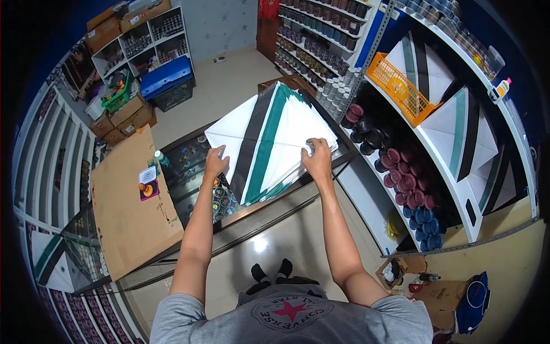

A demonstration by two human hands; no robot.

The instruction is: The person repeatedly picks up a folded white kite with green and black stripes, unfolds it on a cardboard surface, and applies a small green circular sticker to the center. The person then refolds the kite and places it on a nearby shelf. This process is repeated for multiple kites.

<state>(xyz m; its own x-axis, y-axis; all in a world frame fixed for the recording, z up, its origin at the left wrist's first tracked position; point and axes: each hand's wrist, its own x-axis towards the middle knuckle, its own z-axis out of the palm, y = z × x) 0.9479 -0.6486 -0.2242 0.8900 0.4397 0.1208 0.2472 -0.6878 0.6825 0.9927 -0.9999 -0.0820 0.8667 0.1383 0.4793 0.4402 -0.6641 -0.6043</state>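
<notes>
A thick stack of white sheets [292, 129], each crossed by a black and a green stripe, lies slanted on the glass-topped counter [189, 198]. With curled fingers, my left hand [216, 161] grips the stack's left edge. Opposite it, my right hand [317, 159] has thumb and fingers bent onto the right edge, where many sheet corners fan out. Whether the fingers hold one sheet or several cannot be told. To the left is a cardboard sheet [126, 212] bearing an orange-handled stamp [146, 188], a small pad in a dark pink case [150, 191] and a small bottle [161, 157].
On the right, curved white shelving [441, 166] holds more striped sheets [461, 135], an orange basket [401, 89] and maroon and blue containers [408, 183]. A blue-lidded bin [166, 83] stands at the back left. Open cardboard boxes [401, 269] sit on the floor at lower right.
</notes>
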